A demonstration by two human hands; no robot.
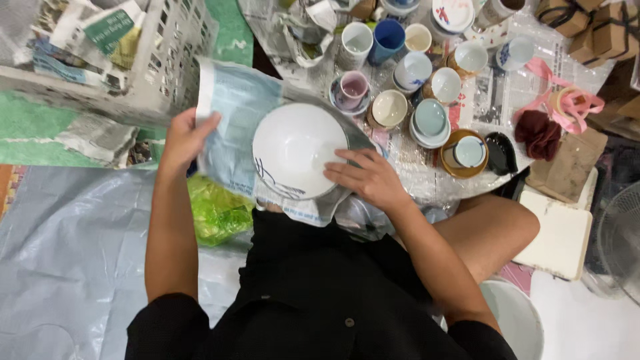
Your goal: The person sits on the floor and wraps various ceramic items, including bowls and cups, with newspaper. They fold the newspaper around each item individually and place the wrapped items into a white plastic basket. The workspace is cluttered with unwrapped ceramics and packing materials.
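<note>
**Bowl Positioned on Newspaper Sheet**

One white bowl (pixel 297 150) lies on one newspaper sheet (pixel 233 110) over the person's lap. The right hand (pixel 367 177) rests flat on the bowl rim, fingers extended, apparently to steady it. The left hand (pixel 187 133) pinches the sheet's edge, lifting it clear. Behind, about a dozen cups (pixel 390 108) stand grouped within reach. One white basket (pixel 160 60) holds spare paper.

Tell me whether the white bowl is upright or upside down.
Upright: the white bowl shows its hollow inside, resting on the newspaper sheet.
</note>
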